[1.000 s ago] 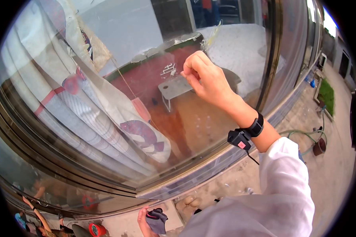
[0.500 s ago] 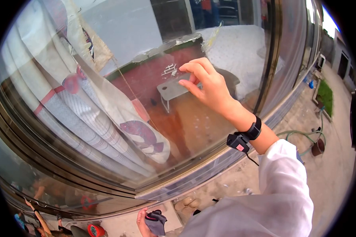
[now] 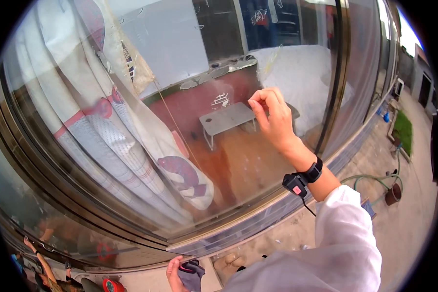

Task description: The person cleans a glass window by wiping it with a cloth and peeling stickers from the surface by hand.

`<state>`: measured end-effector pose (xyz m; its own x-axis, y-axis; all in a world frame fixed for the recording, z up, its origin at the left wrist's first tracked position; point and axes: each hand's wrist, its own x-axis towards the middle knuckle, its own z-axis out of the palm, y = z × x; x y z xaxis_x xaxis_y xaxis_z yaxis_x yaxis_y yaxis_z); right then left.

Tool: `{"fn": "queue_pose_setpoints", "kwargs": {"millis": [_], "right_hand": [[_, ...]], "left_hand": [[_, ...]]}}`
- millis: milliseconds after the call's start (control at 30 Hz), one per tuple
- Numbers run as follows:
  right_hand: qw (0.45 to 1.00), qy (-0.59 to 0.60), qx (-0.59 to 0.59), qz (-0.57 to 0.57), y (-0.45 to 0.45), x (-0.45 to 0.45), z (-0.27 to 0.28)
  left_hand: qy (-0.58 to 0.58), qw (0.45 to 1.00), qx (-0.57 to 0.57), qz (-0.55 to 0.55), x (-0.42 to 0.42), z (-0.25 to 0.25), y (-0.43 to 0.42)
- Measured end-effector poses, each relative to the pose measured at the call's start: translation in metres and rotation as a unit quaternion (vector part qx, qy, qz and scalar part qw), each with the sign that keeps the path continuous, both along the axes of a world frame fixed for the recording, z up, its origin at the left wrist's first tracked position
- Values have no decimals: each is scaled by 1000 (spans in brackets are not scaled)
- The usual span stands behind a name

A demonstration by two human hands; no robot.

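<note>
My right hand (image 3: pixel 276 119) is raised close to the large window pane (image 3: pixel 258 168), thumb and fingertips pinched together. Whatever may be between those fingertips is too small to see. A black strap with a small black device (image 3: pixel 295 184) circles the right wrist. Low in the view, my left hand (image 3: pixel 174 275) grips a dark grey cloth (image 3: pixel 192 275) with a bit of pink at its edge. Behind the glass hangs a pale patterned curtain (image 3: pixel 112 141).
Through the glass stands a small grey table (image 3: pixel 228 117). A metal frame (image 3: pixel 333 82) borders the pane. Outside are a hose (image 3: pixel 374 177), a brown pot (image 3: pixel 393 194) and a grass strip (image 3: pixel 402 131). Another person's arm (image 3: pixel 44 265) and a red bucket (image 3: pixel 113 285) are at lower left.
My right hand has shifted slightly right and down in view, and its thumb and fingertips have closed together. My left hand still grips the cloth. The view has tilted a little.
</note>
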<state>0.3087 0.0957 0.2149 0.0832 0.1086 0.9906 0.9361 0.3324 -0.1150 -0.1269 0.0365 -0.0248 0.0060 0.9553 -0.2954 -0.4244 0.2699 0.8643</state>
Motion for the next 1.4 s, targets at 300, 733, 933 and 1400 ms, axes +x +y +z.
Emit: {"fn": "queue_pose_setpoints", "kwargs": {"millis": [300,733,933,1400], "right_hand": [[995,-13,41,-91,-33,47,50],[968,-114,92,-202,-23,89,128],[950,-143,163,-224,-23,103,161],[950,-218,96,-202,-38,124,193]], "left_hand": [[-15,928,370,-40,69,139,75],[529,343,699,338,162,259,175],[541,317,709,324,160,247,181],[540,316,707,331,161,245,181]]}}
